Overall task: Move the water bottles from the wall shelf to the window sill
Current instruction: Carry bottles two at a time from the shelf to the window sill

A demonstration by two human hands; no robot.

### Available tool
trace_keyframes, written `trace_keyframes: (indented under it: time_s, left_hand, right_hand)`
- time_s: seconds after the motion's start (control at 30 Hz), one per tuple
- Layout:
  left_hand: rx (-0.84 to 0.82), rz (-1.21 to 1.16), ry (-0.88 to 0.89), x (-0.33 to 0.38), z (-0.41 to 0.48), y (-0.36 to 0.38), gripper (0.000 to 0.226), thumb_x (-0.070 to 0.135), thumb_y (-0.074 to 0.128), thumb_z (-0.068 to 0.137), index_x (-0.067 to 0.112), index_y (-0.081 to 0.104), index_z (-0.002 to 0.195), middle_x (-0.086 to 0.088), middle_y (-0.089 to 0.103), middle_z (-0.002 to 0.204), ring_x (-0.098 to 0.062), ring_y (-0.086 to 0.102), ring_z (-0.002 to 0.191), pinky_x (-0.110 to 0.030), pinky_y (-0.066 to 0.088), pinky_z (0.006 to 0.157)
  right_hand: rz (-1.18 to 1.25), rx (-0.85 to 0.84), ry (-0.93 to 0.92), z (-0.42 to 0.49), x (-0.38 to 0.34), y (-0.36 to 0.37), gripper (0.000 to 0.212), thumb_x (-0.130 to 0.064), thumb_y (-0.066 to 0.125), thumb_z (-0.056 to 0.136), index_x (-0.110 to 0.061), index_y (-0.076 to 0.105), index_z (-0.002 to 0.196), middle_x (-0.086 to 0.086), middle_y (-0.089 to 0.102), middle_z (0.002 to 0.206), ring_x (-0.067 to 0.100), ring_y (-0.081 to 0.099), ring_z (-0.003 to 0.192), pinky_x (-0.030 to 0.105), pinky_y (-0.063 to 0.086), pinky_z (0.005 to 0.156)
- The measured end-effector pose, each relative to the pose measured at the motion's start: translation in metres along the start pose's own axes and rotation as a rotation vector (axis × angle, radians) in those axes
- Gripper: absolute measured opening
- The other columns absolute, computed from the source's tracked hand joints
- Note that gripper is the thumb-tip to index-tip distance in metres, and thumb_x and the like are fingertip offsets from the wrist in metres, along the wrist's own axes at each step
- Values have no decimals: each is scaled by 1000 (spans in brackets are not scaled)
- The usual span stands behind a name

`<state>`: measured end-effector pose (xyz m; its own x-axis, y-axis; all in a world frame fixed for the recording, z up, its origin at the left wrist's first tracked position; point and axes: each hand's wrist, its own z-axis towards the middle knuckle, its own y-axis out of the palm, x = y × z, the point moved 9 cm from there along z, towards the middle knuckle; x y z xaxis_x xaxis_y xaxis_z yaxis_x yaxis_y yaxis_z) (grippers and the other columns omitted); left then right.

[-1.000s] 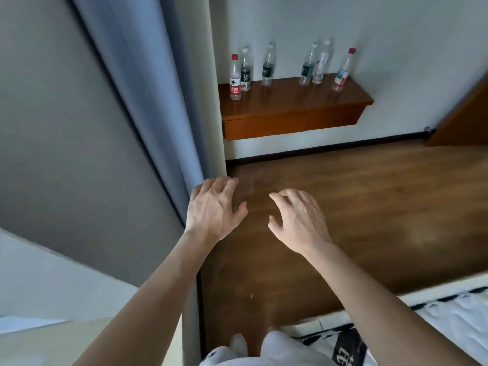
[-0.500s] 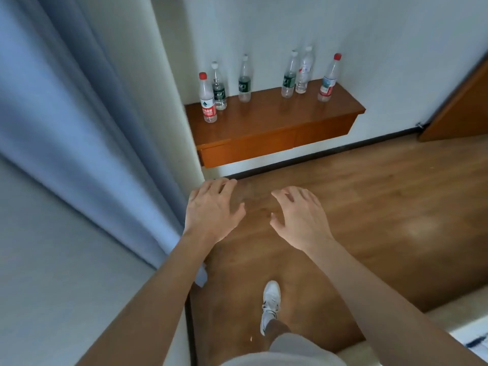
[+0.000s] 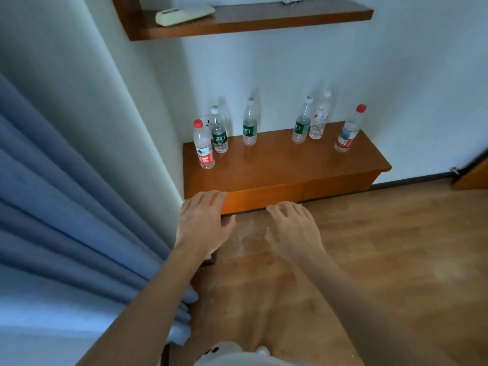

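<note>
Several clear water bottles stand upright on the low wooden wall shelf (image 3: 277, 167). At the left are a red-capped bottle (image 3: 203, 146) and a green-labelled one (image 3: 219, 133) behind it. Another green-labelled bottle (image 3: 249, 126) stands mid-shelf. To the right stand a green-labelled bottle (image 3: 301, 122), a white-capped one (image 3: 319, 117) and a red-capped one (image 3: 348, 130). My left hand (image 3: 202, 221) hovers palm down in front of the shelf's front left edge, fingers relaxed, holding nothing. My right hand (image 3: 293, 228) hangs beside it over the floor, also holding nothing. No window sill is in view.
A blue curtain (image 3: 66, 207) hangs at the left beside a white wall corner. A higher wooden shelf (image 3: 264, 19) carries a white remote-like object (image 3: 183, 15). Wooden floor (image 3: 383, 260) spreads to the right, with a wooden door edge (image 3: 475, 173) at the far right.
The view has moved closer to the shelf and tilted up, bringing the upper shelf into sight. Both hands stay held out in front, holding nothing, now near the shelf's front edge.
</note>
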<state>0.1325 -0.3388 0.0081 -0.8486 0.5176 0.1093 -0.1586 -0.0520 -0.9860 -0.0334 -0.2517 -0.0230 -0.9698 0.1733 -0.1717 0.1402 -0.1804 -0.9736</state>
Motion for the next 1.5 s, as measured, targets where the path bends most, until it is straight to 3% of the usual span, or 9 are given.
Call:
trace_keyframes:
  time_s: [0.37, 0.63, 0.8, 0.9, 1.07, 1.27, 1.37, 1.5]
  left_hand:
    - [-12, 27, -152, -45, 102, 32, 64, 61, 48, 91, 28, 38, 145, 2, 47, 147, -21, 42, 136, -44, 36, 111]
    - [6, -59, -333, -102, 174, 71, 62, 61, 54, 87, 27, 47, 138, 0, 56, 139, -23, 52, 128, -46, 42, 105]
    - [63, -107, -443, -133, 201, 84, 60, 60, 58, 83, 25, 52, 132, -1, 63, 129, -23, 59, 119, -43, 48, 96]
    - [90, -137, -502, -144, 215, 92, 60, 57, 63, 81, 24, 54, 130, -2, 65, 125, -25, 61, 116, -44, 50, 93]
    - [41, -225, -620, -161, 236, 117, 71, 68, 51, 80, 28, 45, 139, 1, 57, 137, -22, 53, 126, -44, 43, 103]
    - [-16, -393, -775, -183, 263, 162, 92, 74, 60, 75, 30, 28, 149, 1, 44, 150, -22, 43, 136, -45, 38, 109]
    - [6, -538, -836, -192, 272, 186, 107, 80, 64, 63, 31, 25, 149, 1, 43, 151, -23, 44, 136, -47, 42, 107]
    - [73, -727, -842, -193, 290, 205, 116, 68, 79, 60, 29, 20, 152, 2, 39, 153, -22, 42, 138, -41, 42, 105]
  right_hand:
    - [17, -88, -52, 126, 32, 47, 48, -39, 61, 89, -22, 56, 133, 4, 62, 133, 24, 53, 129, 44, 42, 111]
    - [29, -174, -154, 252, 32, 76, 52, -47, 51, 97, -29, 42, 145, -1, 47, 149, 21, 38, 143, 43, 28, 121]
    - [86, -215, -190, 319, 18, 92, 55, -49, 50, 97, -30, 39, 148, -3, 45, 151, 20, 36, 145, 42, 27, 122]
    - [123, -232, -208, 351, 12, 106, 55, -50, 51, 96, -29, 41, 146, -3, 49, 148, 19, 42, 140, 40, 37, 117]
    - [315, -247, -101, 389, 17, 125, 55, -45, 61, 94, -29, 45, 143, -3, 50, 146, 16, 50, 131, 30, 45, 103]
    - [502, -338, 5, 421, 34, 175, 74, -42, 68, 90, -21, 33, 151, 0, 51, 146, 16, 49, 134, 24, 37, 100]
    - [571, -385, 28, 446, 32, 195, 85, -47, 73, 85, -20, 28, 153, 3, 49, 148, 19, 47, 136, 29, 39, 103]
    - [759, -438, 116, 476, 22, 214, 100, -43, 85, 74, -23, 28, 153, 2, 46, 150, 17, 46, 134, 40, 40, 111]
